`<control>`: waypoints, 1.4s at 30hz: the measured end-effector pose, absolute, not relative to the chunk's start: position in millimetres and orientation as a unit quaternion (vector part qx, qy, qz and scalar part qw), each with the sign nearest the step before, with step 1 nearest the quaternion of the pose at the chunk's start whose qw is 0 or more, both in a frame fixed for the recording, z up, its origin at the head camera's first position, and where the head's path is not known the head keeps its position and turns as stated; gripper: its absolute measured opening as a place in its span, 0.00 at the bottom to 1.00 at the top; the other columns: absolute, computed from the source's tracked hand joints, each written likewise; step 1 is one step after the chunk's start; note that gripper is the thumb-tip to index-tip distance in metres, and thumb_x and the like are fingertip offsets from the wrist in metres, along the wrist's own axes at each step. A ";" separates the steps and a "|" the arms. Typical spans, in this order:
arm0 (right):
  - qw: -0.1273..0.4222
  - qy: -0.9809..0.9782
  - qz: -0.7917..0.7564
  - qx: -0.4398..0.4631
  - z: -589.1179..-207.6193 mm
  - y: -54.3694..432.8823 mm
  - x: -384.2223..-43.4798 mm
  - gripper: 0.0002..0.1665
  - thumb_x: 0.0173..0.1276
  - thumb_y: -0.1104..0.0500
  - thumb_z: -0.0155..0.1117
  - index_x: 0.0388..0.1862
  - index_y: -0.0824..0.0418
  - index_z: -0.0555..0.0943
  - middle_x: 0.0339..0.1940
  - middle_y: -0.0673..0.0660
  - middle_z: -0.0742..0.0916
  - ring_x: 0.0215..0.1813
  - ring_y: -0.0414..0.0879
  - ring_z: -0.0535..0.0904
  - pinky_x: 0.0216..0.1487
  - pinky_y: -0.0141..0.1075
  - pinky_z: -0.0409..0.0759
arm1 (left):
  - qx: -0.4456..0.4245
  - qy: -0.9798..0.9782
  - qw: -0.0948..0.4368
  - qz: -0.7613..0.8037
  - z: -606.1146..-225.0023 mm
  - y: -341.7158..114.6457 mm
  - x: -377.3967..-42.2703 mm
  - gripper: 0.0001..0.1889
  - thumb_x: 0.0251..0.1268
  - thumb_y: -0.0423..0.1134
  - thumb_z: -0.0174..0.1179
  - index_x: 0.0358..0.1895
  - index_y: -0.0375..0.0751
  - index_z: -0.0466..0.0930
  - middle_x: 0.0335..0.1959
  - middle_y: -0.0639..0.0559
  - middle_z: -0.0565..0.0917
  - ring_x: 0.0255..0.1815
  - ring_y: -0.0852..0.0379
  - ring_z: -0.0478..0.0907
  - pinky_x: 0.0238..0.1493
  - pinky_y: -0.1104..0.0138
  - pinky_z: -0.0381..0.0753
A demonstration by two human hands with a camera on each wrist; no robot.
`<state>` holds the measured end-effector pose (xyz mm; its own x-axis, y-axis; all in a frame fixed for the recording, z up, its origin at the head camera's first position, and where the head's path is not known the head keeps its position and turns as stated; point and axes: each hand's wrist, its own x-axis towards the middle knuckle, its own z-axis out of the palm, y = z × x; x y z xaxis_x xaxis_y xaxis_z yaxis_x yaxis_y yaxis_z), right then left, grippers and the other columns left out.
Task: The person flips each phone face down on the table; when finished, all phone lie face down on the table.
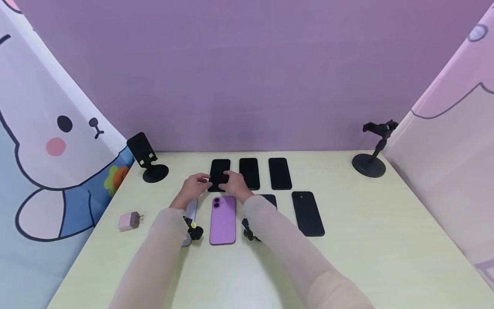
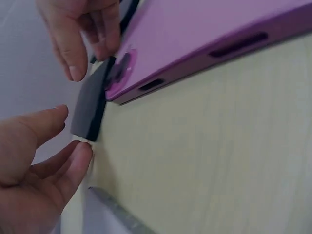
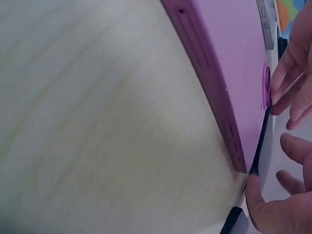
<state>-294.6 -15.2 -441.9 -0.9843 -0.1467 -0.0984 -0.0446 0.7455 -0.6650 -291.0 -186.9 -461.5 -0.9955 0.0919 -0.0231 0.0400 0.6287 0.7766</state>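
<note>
A black phone [image 1: 218, 171] lies at the left of the back row, framed by both hands. My left hand [image 1: 194, 187] is at its left edge, thumb and fingers spread apart. Over the opposite edge is my right hand [image 1: 234, 184], fingers loosely bent. In the left wrist view the left fingertips [image 2: 80, 150] sit right at the phone's near corner. The right wrist view has a right fingertip [image 3: 253, 183] at the dark edge of that phone. Just in front of it lies a purple phone [image 1: 223, 223], back up, its camera toward the black phone.
Two more black phones [image 1: 249, 174] [image 1: 280, 174] continue the back row. A pale phone [image 1: 191, 209] is partly under the left sleeve; another dark phone [image 1: 271, 199] is partly behind the right forearm. A black phone [image 1: 308, 214], a charger plug [image 1: 129, 221] and two stands [image 1: 155, 173] [image 1: 368, 165] stand around.
</note>
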 end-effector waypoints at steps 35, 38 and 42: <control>0.077 0.862 -0.501 -0.002 -445.9 -15.7 -301.7 0.23 0.60 0.68 0.70 0.56 0.62 0.82 0.55 0.59 0.83 0.50 0.49 0.78 0.51 0.37 0.77 | 0.024 0.917 -0.004 0.398 -462.1 -174.9 -291.6 0.16 0.64 0.31 0.61 0.53 0.27 0.80 0.44 0.35 0.83 0.44 0.43 0.79 0.48 0.54 0.76; 0.084 0.844 -0.530 -0.001 -444.4 -14.2 -301.7 0.23 0.62 0.68 0.68 0.58 0.62 0.81 0.55 0.60 0.82 0.49 0.48 0.78 0.49 0.37 0.77 | 0.018 0.917 -0.003 0.399 -462.9 -174.2 -292.3 0.16 0.65 0.32 0.60 0.53 0.27 0.80 0.44 0.35 0.83 0.44 0.43 0.79 0.47 0.55 0.77; 0.076 0.823 -0.563 0.004 -443.7 -13.6 -302.3 0.24 0.63 0.69 0.66 0.59 0.62 0.81 0.56 0.60 0.81 0.52 0.49 0.77 0.50 0.37 0.78 | 0.022 0.913 -0.001 0.407 -464.6 -173.0 -293.4 0.16 0.67 0.33 0.59 0.54 0.27 0.79 0.47 0.36 0.83 0.47 0.43 0.80 0.48 0.56 0.77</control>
